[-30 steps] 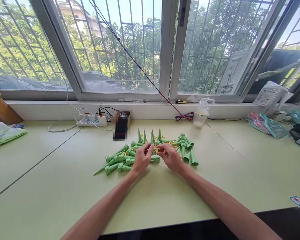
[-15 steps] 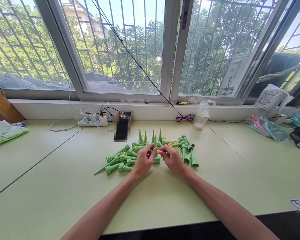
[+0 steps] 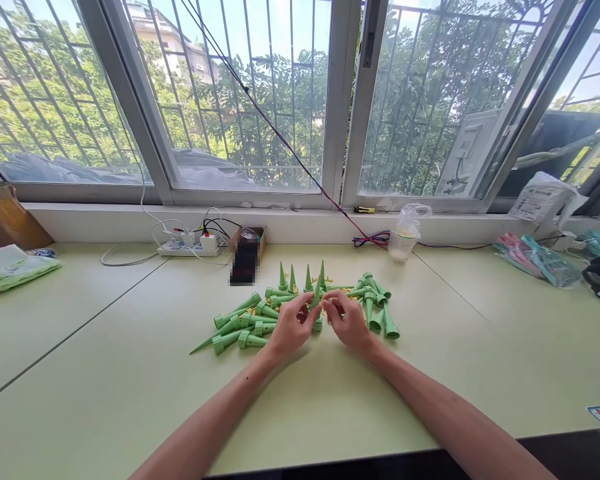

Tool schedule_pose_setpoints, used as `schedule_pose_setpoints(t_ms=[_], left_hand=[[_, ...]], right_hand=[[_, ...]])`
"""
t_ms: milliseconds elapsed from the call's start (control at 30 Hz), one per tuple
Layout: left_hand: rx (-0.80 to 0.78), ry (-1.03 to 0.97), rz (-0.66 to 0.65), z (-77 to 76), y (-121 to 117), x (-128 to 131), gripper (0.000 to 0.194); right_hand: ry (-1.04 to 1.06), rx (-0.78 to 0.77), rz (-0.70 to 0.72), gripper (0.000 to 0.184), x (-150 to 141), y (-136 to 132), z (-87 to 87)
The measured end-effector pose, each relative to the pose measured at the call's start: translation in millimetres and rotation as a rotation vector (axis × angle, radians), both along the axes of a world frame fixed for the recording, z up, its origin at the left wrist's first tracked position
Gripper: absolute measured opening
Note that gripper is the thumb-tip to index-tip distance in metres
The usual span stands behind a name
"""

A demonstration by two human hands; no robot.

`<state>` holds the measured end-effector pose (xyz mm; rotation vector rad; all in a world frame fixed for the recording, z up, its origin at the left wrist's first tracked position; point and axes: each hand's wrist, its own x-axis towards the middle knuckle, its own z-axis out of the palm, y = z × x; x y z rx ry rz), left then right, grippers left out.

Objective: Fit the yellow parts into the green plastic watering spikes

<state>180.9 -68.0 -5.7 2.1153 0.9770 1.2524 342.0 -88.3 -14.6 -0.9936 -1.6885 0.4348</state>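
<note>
My left hand [image 3: 294, 325] is closed round a green plastic watering spike [image 3: 317, 293], its tip pointing up. Close beside it, my right hand [image 3: 348, 321] has its thumb and fingers pinched together at the spike's right side; what they pinch is too small to make out. Several green spikes with ribbed caps [image 3: 225, 341] lie in a heap to the left of my hands. More lie piled on the right, with open-ended cones [image 3: 391, 328] among them. Behind my hands, several spikes [image 3: 283, 276] stand upright. Small yellow pieces [image 3: 251, 309] are scattered among the spikes.
At the back of the pale green table [image 3: 130, 373] are a power strip [image 3: 190, 248], a small box [image 3: 260, 243] and a plastic cup in a bag [image 3: 403, 240]. Plastic packets [image 3: 545, 259] lie far right, a green-white package [image 3: 17, 270] far left.
The spike in my left hand has moved slightly right, toward my right hand. My right hand stays pinched beside it. The view has shifted a little.
</note>
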Motion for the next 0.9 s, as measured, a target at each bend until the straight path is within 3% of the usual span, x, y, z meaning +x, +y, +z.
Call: schedule_pose_setpoints(t_ms=[400, 600, 900], left_hand=[[-0.089, -0.024, -0.110, 9.9, -4.2, 0.6, 0.032], [-0.030, 0.011, -0.010, 7.9, -6.5, 4.8, 0.027], [-0.107, -0.067, 0.124, 6.2, -2.0, 4.1, 0.036]], right_hand=[[0.035, -0.016, -0.057, 0.020, -0.3, 2.2, -4.9], [0.069, -0.041, -0.069, 0.025, -0.9, 0.5, -0.9], [-0.005, -0.031, 0.000, 0.026, -0.2, -0.2, 1.9]])
